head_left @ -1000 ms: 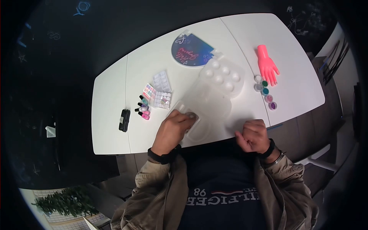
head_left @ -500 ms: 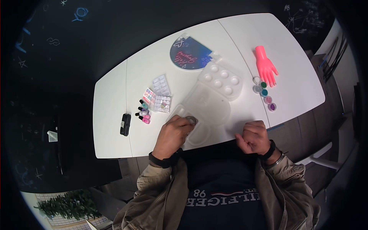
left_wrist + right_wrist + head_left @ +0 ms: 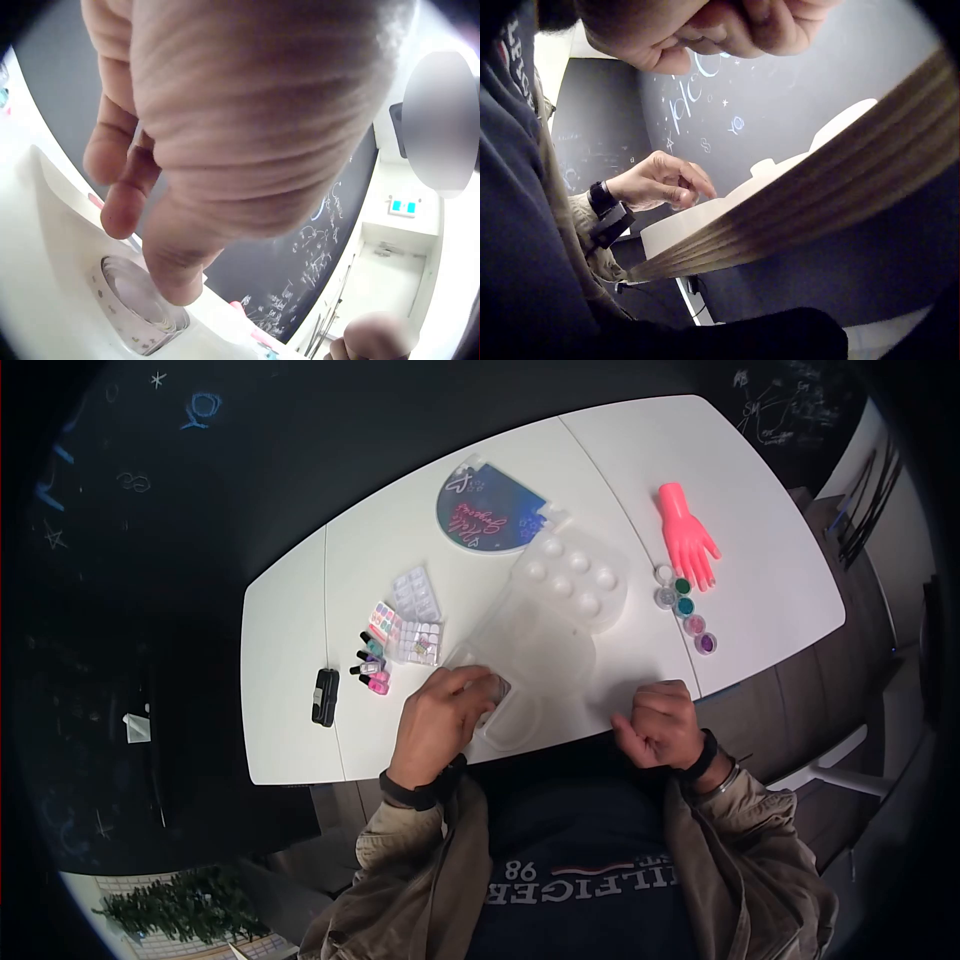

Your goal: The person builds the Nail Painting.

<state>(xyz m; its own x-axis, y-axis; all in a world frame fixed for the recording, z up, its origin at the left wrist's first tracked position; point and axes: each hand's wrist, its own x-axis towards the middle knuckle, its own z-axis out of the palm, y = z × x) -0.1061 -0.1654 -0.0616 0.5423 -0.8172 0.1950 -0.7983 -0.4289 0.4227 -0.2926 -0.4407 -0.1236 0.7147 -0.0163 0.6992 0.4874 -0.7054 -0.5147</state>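
A coiled strip of printed paper point(image 3: 116, 309) sits in a compartment at the near left end of the translucent plastic tray point(image 3: 550, 645). My left hand point(image 3: 435, 725) is over that end of the tray. In the left wrist view, its thumb tip is at the coil's rim, with two fingertips above the far side and a gap between them and the thumb. My right hand point(image 3: 658, 722) is curled into a loose fist at the table's front edge, holding nothing.
Left of the tray are nail polish bottles point(image 3: 372, 670), a nail box point(image 3: 415, 643) and a black case point(image 3: 325, 697). Behind lies a blue lettered lid point(image 3: 485, 510). At right are a pink model hand point(image 3: 687, 540) and several glitter pots point(image 3: 685, 606).
The head view has shifted slightly. My left hand has drawn back a little to the left over the coil, its fingers looser. My right hand keeps its pose.
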